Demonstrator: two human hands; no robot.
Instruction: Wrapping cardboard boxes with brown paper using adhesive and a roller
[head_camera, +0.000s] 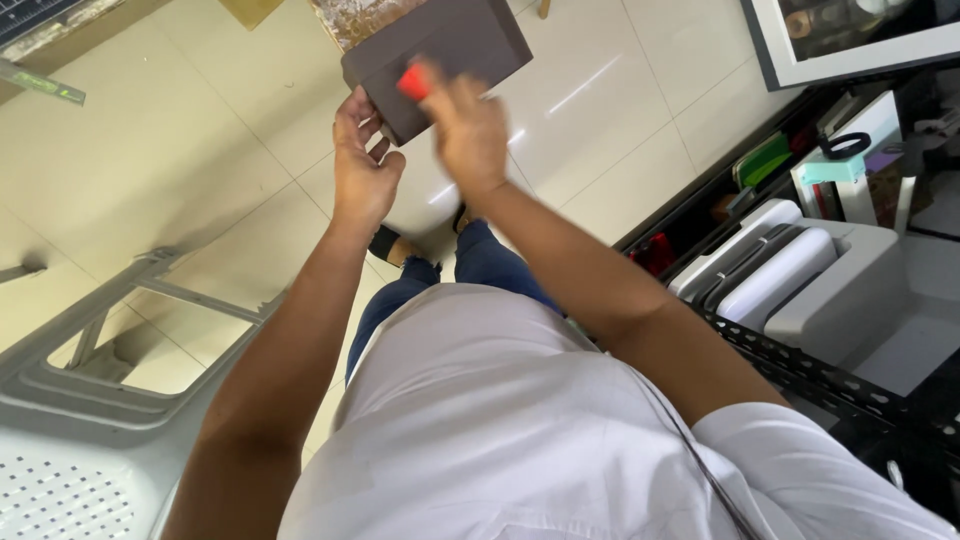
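My left hand grips the near-left corner of a flat dark brown board and holds it up above the tiled floor. My right hand is closed around a small red tool and presses it against the board's near edge. The right hand is blurred by motion. The red tool is mostly hidden by my fingers, so its shape is unclear.
A grey plastic chair stands at the lower left. At the right is a black metal rack with a white printer, scissors and small items. The beige tiled floor lies below, my feet on it.
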